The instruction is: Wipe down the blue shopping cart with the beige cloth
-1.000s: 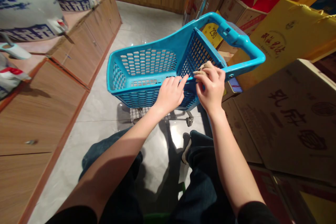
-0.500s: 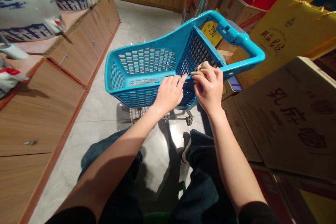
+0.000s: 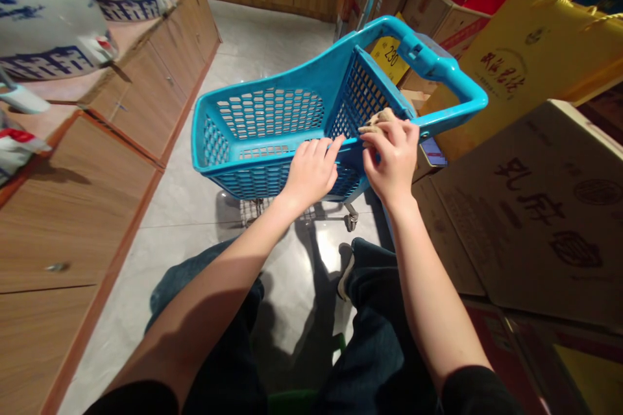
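A blue plastic shopping cart (image 3: 263,117) stands on the tiled floor in front of my knees, its handle (image 3: 438,71) at the right. My left hand (image 3: 311,172) rests on the cart's near rim with its fingers bent over the edge. My right hand (image 3: 392,155) is closed on a small tan cloth (image 3: 379,118), pressing it against the rim beside the mesh divider. The basket of the cart holds nothing that I can see.
Stacked cardboard boxes (image 3: 530,207) and a yellow gift box (image 3: 516,65) crowd the right side. Wooden cabinets (image 3: 97,162) line the left, topped by large blue-and-white ceramic jars (image 3: 43,13). A yellow price tag (image 3: 389,55) shows behind the cart. Grey floor tiles run ahead.
The view has shifted slightly. My right hand has nudged the cloth a little along the cart's rim; my left hand stays on the rim.
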Demonstrator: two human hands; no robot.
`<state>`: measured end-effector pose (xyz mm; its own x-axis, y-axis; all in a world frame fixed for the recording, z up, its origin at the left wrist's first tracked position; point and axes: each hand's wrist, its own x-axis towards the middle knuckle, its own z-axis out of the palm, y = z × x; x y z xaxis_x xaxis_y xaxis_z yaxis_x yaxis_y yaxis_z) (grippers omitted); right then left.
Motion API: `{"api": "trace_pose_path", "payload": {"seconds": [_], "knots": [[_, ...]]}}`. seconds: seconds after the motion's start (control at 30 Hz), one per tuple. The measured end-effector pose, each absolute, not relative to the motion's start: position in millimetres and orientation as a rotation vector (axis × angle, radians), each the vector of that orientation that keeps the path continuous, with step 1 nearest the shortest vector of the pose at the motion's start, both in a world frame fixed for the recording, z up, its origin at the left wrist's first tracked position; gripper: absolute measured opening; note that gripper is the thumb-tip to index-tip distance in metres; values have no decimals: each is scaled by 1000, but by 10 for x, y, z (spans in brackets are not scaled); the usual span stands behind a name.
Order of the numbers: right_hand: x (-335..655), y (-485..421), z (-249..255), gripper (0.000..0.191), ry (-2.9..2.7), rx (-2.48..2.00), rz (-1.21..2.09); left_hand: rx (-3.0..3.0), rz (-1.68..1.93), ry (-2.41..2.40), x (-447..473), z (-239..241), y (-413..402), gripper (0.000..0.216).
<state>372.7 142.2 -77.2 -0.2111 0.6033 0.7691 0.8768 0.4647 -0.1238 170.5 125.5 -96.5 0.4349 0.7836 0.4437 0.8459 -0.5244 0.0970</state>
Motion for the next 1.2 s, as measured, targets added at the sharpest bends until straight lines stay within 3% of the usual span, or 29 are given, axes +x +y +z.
{"api": "trace_pose_path", "payload": {"seconds": [0.33,0.57,0.8,1.03,1.2], "knots": [[3885,1481,-834,28,-1762,-1183,-509,-2544,-656,-1474,1705,-959,1271,59],[3608,1432,-899,33,-2060,-1109,-485,-2536,-632,-1492,1706,-950,1261,58],[3937,1448,-823,36,-1768,-1196,-478,-2547,-670,-1473,1702,-965,1268,60],[3610,1271,-855,41,-2154,-1162,-287,-2546,-667,-1484,1697,-965,1266,54],[3849,1315,-843,43,-1888,-1229,-357,-2554,-675,-1484,1693,-954,1260,60]]}}
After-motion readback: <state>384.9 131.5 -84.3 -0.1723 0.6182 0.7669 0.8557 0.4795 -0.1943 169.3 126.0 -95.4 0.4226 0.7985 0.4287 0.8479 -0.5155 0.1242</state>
